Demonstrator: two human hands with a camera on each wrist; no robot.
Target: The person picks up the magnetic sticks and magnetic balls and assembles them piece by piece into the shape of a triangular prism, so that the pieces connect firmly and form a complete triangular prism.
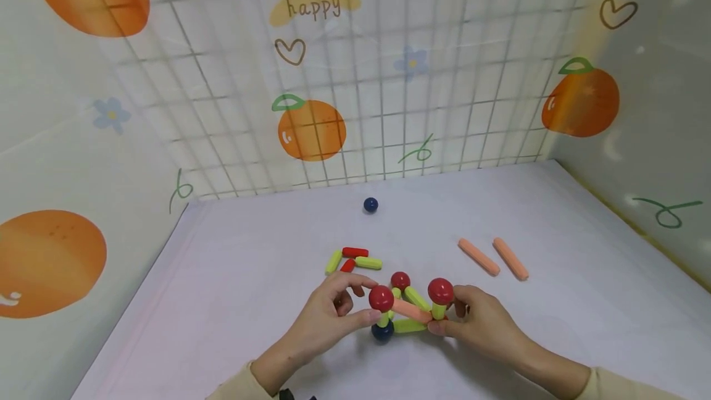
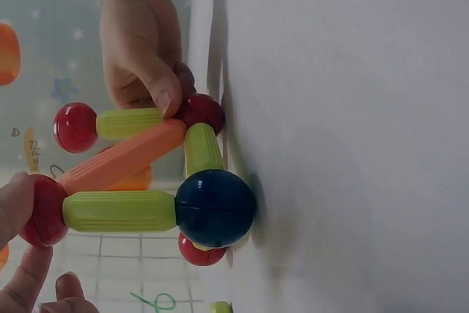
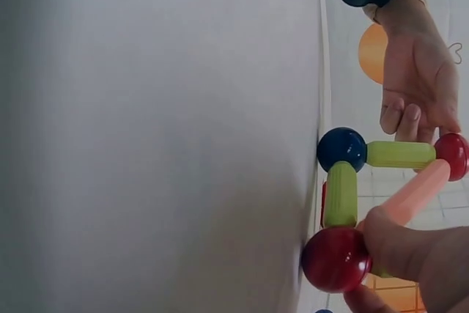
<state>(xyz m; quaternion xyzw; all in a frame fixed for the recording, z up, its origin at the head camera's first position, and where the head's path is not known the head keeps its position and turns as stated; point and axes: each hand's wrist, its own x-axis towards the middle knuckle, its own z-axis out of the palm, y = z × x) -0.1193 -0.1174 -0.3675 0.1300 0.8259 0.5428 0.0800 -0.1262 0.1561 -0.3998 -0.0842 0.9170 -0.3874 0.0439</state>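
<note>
Short yellow-green rods, a salmon rod and balls form a small frame standing on the table. My left hand pinches the upper left red ball between thumb and finger. Beneath that ball, a green rod runs down to a dark blue ball. The salmon rod slants from the upper left red ball to a lower right red ball. At that lower joint, my right hand grips the red ball and rod end. Another red ball tops an upright green rod there; one more sits behind.
Behind the frame lie short red rods and green rods. Two salmon rods rest to the right. A loose dark blue ball is farther back. A patterned curtain borders the white table.
</note>
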